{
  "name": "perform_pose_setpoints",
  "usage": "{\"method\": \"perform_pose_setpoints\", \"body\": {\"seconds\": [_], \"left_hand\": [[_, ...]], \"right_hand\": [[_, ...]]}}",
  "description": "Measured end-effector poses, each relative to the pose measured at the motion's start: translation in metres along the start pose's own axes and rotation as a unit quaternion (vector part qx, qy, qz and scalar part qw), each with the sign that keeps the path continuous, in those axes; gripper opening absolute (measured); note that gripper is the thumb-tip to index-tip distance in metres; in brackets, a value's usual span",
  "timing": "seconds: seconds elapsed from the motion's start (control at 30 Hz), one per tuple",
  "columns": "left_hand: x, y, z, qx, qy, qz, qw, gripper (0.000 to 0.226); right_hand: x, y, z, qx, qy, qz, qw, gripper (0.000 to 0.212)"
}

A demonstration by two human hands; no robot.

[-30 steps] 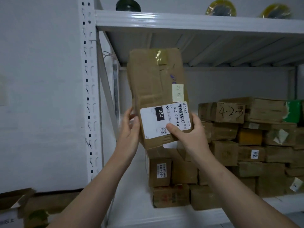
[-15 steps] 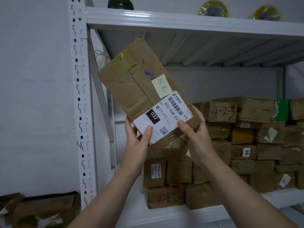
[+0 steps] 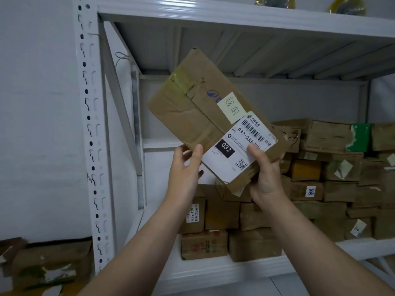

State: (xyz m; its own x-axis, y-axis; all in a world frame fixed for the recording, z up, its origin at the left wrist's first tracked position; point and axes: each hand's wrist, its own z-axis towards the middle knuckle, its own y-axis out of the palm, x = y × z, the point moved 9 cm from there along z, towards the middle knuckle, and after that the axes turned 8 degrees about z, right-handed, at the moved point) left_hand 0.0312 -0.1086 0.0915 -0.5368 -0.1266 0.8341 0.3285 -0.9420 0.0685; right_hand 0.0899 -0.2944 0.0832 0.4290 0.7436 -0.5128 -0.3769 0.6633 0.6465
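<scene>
You hold the flat brown cardboard parcel up in front of the white metal shelf rack, between its upper and lower shelves and clear of both. Its long axis runs on a diagonal: the upper end points up and to your left, and the lower end sits down to your right, in your hands. The labelled face is turned toward you.

Your left hand grips the lower left edge, with the thumb on the front and the fingers curled behind. Your right hand grips the lower end, its thumb pressing on the white shipping label and its fingers wrapped round the back.

That thumb covers part of the printed code, so it reads only as 032-038 and a cut-off ending; the black block reads 032. A pale yellow sticky note with 2 handwritten characters covers part of a blue logo. The back of the parcel and most of your fingers are hidden.

Behind and below the parcel, a stack of brown cardboard boxes fills the lower shelf, with 1 green box among them; the parcel and your right hand hide the stack's left part. The perforated white upright post stands to your left. More crumpled brown boxes lie low at your left. 2 yellowish tape rolls on the upper shelf are cut off by the top edge.
</scene>
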Motion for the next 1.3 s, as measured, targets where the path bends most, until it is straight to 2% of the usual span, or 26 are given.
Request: {"method": "perform_pose_setpoints", "body": {"seconds": [0.13, 0.23, 0.4, 0.43, 0.57, 0.6, 0.7, 0.8, 0.97, 1.07, 1.17, 1.3], "left_hand": [[0.014, -0.024, 0.002, 0.119, 0.074, 0.099, 0.985, 0.106], [0.024, -0.038, 0.004, 0.159, 0.116, 0.141, 0.970, 0.123], [0.020, -0.046, 0.004, 0.181, 0.114, 0.124, 0.969, 0.093], [0.018, -0.047, 0.002, 0.188, 0.111, 0.118, 0.969, 0.091], [0.011, -0.051, -0.004, 0.217, 0.100, 0.096, 0.966, 0.092], [0.011, -0.052, -0.006, 0.224, 0.101, 0.099, 0.964, 0.092], [0.012, -0.052, -0.012, 0.235, 0.105, 0.107, 0.960, 0.091], [0.013, -0.051, -0.016, 0.240, 0.102, 0.110, 0.959, 0.088], [0.011, -0.051, -0.024, 0.245, 0.085, 0.115, 0.959, 0.088], [0.007, -0.051, -0.031, 0.241, 0.084, 0.120, 0.959, 0.088], [-0.005, -0.049, -0.043, 0.213, 0.091, 0.109, 0.967, 0.084], [-0.028, -0.031, -0.068, 0.178, 0.080, 0.110, 0.975, 0.077]], "right_hand": [[-0.027, -0.007, 0.002, 0.008, -0.031, -0.018, 0.999, 0.107], [-0.041, -0.007, 0.003, 0.003, -0.029, -0.062, 0.998, 0.105], [-0.057, -0.007, 0.003, 0.001, -0.029, -0.139, 0.990, 0.052], [-0.058, -0.006, 0.004, -0.006, -0.029, -0.154, 0.988, 0.053], [-0.054, 0.004, 0.000, -0.066, -0.041, -0.273, 0.959, 0.091], [-0.053, 0.004, -0.002, -0.068, -0.046, -0.287, 0.954, 0.092], [-0.059, 0.001, -0.007, -0.041, -0.074, -0.274, 0.958, 0.071], [-0.061, -0.002, -0.010, -0.024, -0.090, -0.254, 0.963, 0.063], [-0.061, -0.001, -0.015, -0.010, -0.097, -0.240, 0.966, 0.063], [-0.062, -0.005, -0.023, 0.000, -0.101, -0.248, 0.963, 0.070], [-0.064, -0.027, -0.036, 0.033, -0.101, -0.273, 0.956, 0.080], [-0.073, -0.067, -0.064, 0.078, -0.100, -0.299, 0.946, 0.076]]}}
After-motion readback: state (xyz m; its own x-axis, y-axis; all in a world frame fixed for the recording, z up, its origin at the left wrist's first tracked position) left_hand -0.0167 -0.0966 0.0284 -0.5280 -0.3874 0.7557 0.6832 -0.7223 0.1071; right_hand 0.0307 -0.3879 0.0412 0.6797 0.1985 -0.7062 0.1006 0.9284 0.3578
